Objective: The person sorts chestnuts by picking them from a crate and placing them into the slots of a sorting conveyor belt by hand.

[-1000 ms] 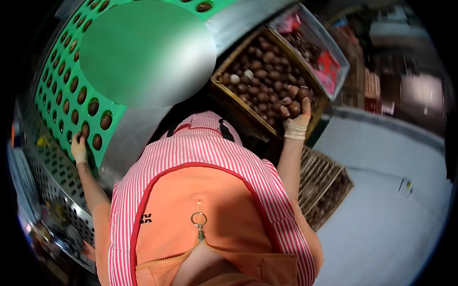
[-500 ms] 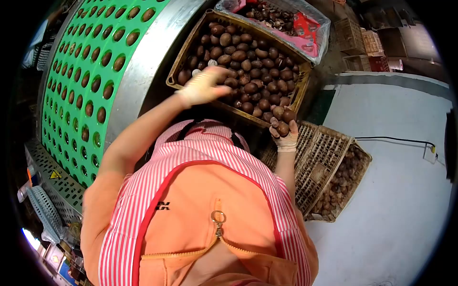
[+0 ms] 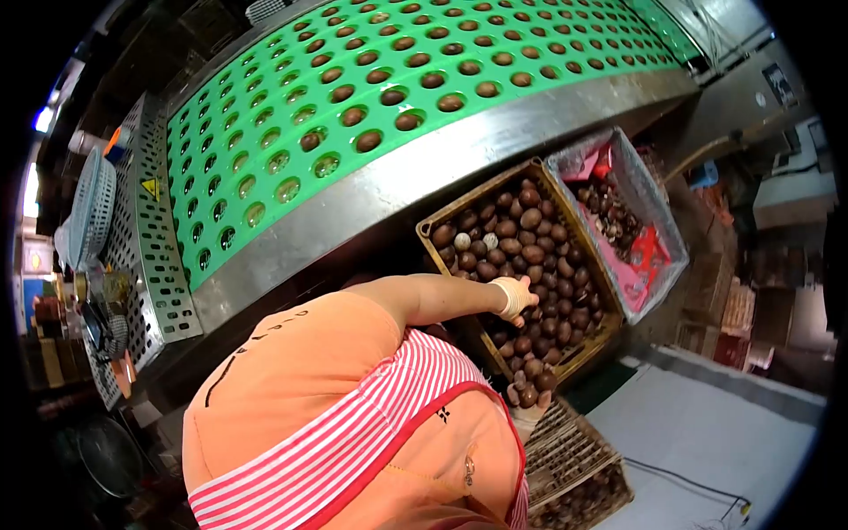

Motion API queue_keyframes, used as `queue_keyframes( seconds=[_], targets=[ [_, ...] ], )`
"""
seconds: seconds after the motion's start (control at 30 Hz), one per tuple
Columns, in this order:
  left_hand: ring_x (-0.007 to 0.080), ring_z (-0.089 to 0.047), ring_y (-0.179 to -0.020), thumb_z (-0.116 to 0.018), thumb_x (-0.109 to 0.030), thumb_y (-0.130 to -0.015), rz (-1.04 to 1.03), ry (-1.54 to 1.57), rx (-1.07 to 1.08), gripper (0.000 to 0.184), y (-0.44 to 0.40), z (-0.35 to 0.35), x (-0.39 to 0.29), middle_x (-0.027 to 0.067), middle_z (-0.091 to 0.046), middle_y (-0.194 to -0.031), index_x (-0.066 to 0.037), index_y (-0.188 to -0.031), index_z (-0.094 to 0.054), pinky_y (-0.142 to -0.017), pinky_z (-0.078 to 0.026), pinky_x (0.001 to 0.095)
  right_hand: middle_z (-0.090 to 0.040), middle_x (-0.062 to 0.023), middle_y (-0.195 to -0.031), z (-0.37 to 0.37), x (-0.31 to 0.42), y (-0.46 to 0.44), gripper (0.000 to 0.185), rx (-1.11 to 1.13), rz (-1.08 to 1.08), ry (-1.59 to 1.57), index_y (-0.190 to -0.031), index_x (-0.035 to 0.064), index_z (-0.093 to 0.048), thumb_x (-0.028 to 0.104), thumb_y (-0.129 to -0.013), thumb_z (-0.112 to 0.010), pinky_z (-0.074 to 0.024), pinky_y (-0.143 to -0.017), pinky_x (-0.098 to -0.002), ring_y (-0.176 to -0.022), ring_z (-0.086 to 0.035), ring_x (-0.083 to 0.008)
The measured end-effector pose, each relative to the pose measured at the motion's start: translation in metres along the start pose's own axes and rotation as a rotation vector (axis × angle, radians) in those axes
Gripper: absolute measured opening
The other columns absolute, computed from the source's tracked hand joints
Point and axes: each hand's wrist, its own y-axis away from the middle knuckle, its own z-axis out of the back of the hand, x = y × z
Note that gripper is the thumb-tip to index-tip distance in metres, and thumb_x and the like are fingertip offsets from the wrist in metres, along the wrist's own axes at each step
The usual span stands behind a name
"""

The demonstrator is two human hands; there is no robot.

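A yellow-brown crate (image 3: 477, 196) is piled with dark brown, egg-shaped fruits (image 3: 533, 254) that look like passion fruits. My left hand (image 3: 514, 299), in a thin pale glove, reaches down into the pile. Its fingers and thumb curl about a dark fruit, partly hidden under them. At the crate's near corner, my right hand (image 3: 528, 411) is turned up and cradles several fruits (image 3: 533, 386) in its fingers. Two whitish fruits (image 3: 475, 242) lie in the upper left of the pile.
A green pocketed conveyor (image 3: 353, 159), fruits in many pockets, runs behind a steel edge (image 3: 424, 181). Beyond the crate stands a plastic-lined bin (image 3: 673, 256) with red packaging and fruit pieces. Below my right hand is a slatted crate (image 3: 574, 450) with more fruits.
My view has swung left, showing more of the conveyor. My left hand has moved from above the crate's left part deeper into the pile. My right hand still holds fruits at the corner.
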Motion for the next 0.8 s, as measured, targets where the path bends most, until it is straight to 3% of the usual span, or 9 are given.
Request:
queue_keyframes(
  seconds=[0.13, 0.23, 0.33, 0.5, 0.57, 0.63, 0.67, 0.73, 0.8],
  targets=[
    [0.0434, -0.055, -0.114, -0.079, -0.042, -0.07, -0.155, 0.059, 0.135, 0.073, -0.02, 0.009, 0.019, 0.0246, -0.039, -0.137, -0.019, -0.133, -0.053, -0.092, -0.049, 0.0479, -0.048, -0.0096, -0.139, -0.001, 0.001, -0.002, 0.062, 0.001, -0.013, -0.016, -0.136, 0.0195, -0.049, 0.03, -0.083, -0.079, -0.0457, -0.046, -0.0311, -0.092, -0.063, -0.0257],
    [0.034, -0.059, -0.113, -0.077, -0.046, -0.068, -0.277, -0.01, 0.36, 0.069, -0.025, 0.007, 0.022, 0.0149, -0.064, -0.121, -0.013, -0.126, -0.062, -0.091, -0.049, 0.0452, -0.044, -0.0114, -0.14, -0.016, -0.001, -0.01, 0.062, 0.052, 0.002, -0.06, -0.136, 0.0167, -0.048, 0.04, -0.084, -0.074, -0.0457, -0.046, -0.0295, -0.084, -0.059, -0.0269],
    [0.0333, -0.061, -0.109, -0.078, -0.045, -0.065, -0.322, 0.044, 0.26, 0.067, -0.021, -0.003, 0.032, 0.0158, -0.065, -0.118, -0.012, -0.122, -0.064, -0.089, -0.049, 0.0447, -0.045, -0.0129, -0.137, -0.025, -0.002, -0.028, 0.066, 0.031, 0.019, -0.102, -0.136, 0.0173, -0.045, 0.051, -0.084, -0.069, -0.0444, -0.045, -0.0296, -0.08, -0.056, -0.0254],
    [0.0314, -0.055, -0.111, -0.078, -0.038, -0.072, -0.547, 0.702, -0.148, 0.052, 0.054, 0.038, 0.08, 0.0189, -0.059, -0.116, -0.004, -0.109, -0.065, -0.094, -0.045, 0.039, -0.045, -0.0069, -0.143, -0.094, -0.013, -0.104, 0.075, 0.223, -0.085, -0.114, -0.14, 0.0216, -0.041, 0.066, -0.083, -0.061, -0.0308, -0.048, -0.0275, -0.069, -0.044, -0.0171],
    [0.0305, -0.052, -0.114, -0.08, -0.04, -0.073, -0.632, 0.707, -0.443, 0.052, 0.115, 0.07, 0.13, 0.0171, -0.057, -0.12, -0.003, -0.107, -0.065, -0.099, -0.042, 0.0404, -0.038, -0.0069, -0.153, -0.132, -0.023, -0.153, 0.075, 0.237, -0.269, -0.006, -0.143, 0.0226, -0.041, 0.071, -0.086, -0.05, -0.0321, -0.047, -0.0242, -0.083, -0.062, -0.0174],
    [0.0321, -0.051, -0.113, -0.081, -0.037, -0.072, -0.553, 0.751, -0.719, 0.048, 0.206, 0.099, 0.185, 0.016, -0.056, -0.113, -0.001, -0.099, -0.064, -0.1, -0.041, 0.0419, -0.062, -0.0061, -0.128, -0.211, -0.07, -0.195, 0.063, -0.521, -0.014, 0.784, -0.139, 0.0218, -0.047, 0.061, -0.09, -0.051, -0.036, -0.048, -0.0217, -0.088, -0.065, -0.0167],
    [0.0329, -0.051, -0.111, -0.081, -0.034, -0.069, -0.268, 0.929, -0.612, 0.047, 0.271, 0.123, 0.2, 0.0157, -0.054, -0.11, -0.001, -0.097, -0.063, -0.1, -0.041, 0.042, -0.065, -0.0025, -0.117, -0.237, -0.092, -0.228, 0.047, -0.393, -0.122, 0.83, -0.128, 0.0169, -0.056, 0.046, -0.091, -0.059, -0.0354, -0.05, -0.0197, -0.072, -0.058, -0.0122],
    [0.0306, -0.051, -0.112, -0.081, -0.031, -0.063, -0.053, 0.474, -0.937, 0.05, 0.335, 0.119, 0.271, 0.016, -0.05, -0.114, -0.001, -0.099, -0.062, -0.097, -0.045, 0.0402, -0.061, -0.0012, -0.099, -0.284, -0.131, -0.294, 0.037, 0.029, -0.18, 1.224, -0.116, 0.0084, -0.062, 0.015, -0.082, -0.072, -0.0439, -0.061, -0.021, -0.084, -0.058, -0.0104],
    [0.0318, -0.047, -0.124, -0.079, -0.024, -0.067, 0.136, 0.815, -1.134, 0.04, 0.371, 0.109, 0.301, 0.0163, -0.05, -0.122, -0.002, -0.096, -0.064, -0.101, -0.044, 0.0391, -0.058, -0.0108, -0.111, -0.305, -0.196, -0.369, 0.047, 0.235, 0.167, 1.772, -0.112, 0.0063, -0.063, 0.016, -0.069, -0.079, -0.051, -0.086, -0.0351, -0.099, -0.059, -0.0229]
  ],
)
